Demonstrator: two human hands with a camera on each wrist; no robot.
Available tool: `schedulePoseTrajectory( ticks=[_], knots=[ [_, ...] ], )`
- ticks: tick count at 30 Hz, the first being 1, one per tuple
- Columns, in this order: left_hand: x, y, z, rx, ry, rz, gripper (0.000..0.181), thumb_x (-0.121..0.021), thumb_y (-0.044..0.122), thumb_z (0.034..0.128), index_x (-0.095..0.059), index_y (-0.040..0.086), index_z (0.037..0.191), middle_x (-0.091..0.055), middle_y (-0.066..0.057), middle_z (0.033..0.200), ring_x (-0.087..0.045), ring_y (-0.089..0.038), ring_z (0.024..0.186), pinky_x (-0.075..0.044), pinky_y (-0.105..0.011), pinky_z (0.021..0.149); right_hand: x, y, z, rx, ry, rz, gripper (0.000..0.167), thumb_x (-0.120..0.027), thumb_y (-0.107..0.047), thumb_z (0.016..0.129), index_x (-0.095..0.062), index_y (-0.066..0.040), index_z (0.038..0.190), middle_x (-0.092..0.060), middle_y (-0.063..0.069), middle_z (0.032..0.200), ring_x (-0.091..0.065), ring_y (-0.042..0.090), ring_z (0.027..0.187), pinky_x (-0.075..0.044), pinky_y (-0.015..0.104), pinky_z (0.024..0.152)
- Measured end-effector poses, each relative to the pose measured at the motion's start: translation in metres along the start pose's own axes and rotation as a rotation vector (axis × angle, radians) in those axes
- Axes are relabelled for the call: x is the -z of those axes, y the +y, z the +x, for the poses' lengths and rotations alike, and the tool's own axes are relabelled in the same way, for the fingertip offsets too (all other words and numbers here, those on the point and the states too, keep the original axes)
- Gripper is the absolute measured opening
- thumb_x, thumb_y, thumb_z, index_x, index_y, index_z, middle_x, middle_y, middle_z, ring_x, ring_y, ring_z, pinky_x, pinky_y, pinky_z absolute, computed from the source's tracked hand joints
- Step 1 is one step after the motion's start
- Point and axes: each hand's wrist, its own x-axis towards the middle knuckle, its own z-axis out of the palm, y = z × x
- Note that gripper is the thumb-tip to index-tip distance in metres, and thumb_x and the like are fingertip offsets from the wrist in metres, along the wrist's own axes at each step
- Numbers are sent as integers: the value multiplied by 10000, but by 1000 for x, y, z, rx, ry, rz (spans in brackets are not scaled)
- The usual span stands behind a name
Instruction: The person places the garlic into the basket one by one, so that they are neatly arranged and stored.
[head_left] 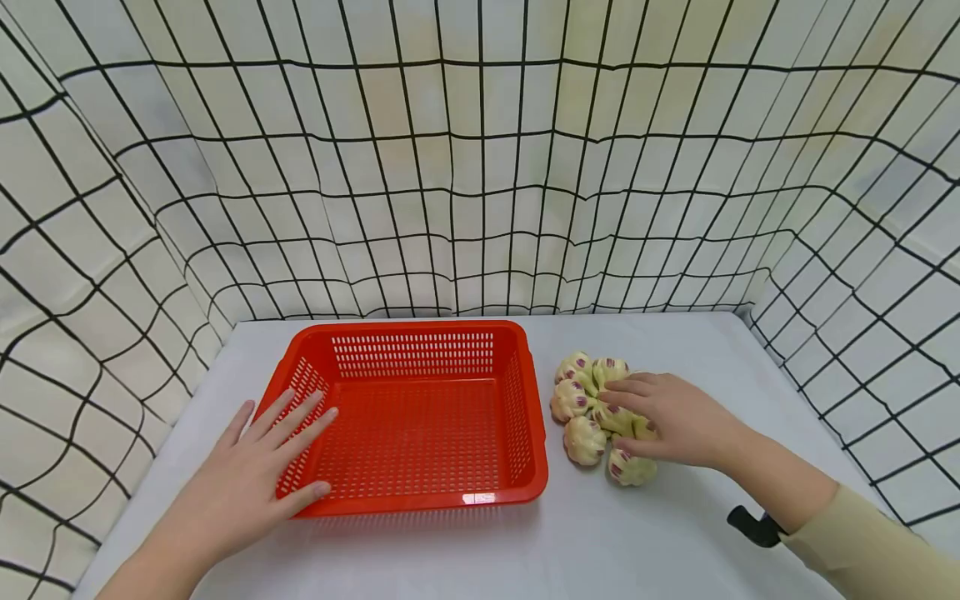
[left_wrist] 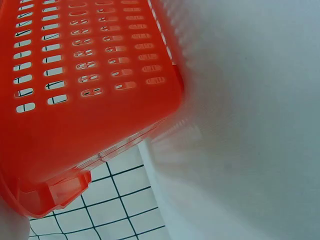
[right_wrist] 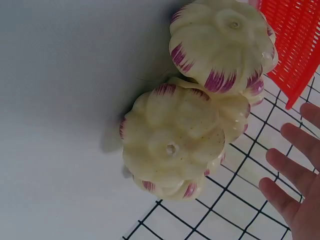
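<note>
Glossy cream-and-purple round garlic bulbs (head_left: 610,419) lie right of the red rectangular plastic basket (head_left: 412,442). Left hand (head_left: 251,473) and right hand (head_left: 678,419): fingers extended, gripping nothing. Bulbs appear light, stiff, slippery; grasp around bulging sides.

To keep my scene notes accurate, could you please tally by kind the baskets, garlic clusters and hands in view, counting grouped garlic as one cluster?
Red basket: 1
Garlic cluster: 1 (partly hidden, so no exact bulb count)
Left hand and right hand: 2
Total: 4
</note>
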Motion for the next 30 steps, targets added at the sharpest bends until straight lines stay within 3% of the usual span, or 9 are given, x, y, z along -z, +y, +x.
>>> schedulePoseTrajectory(
  ticks=[11,21,30],
  knots=[
    [-5,1,-1,20,-52,-56,823,-649,620,859,-383,245,1541,-345,-59,1586,-301,-377,1428,138,-382,1197,-8,-4,22,68,-109,44,480,-749,-472,835,-691,-219,1238,-687,-72,1158,-603,183,1099,-489,517,966],
    [-7,0,-1,35,-79,-76,823,-634,633,863,-376,250,1544,-342,-55,1588,-290,-363,1438,133,-348,1196,-11,-7,33,63,-194,26,513,-792,-486,792,-690,-240,1230,-691,-98,1113,-566,151,996,-496,488,879],
    [-6,1,-2,33,-71,-65,823,-633,636,864,-376,252,1545,-347,-55,1586,-301,-360,1436,95,-370,1209,-14,-11,43,76,-237,21,522,-814,-497,762,-703,-272,1220,-679,-173,1009,-478,91,843,-439,323,753]
  ],
)
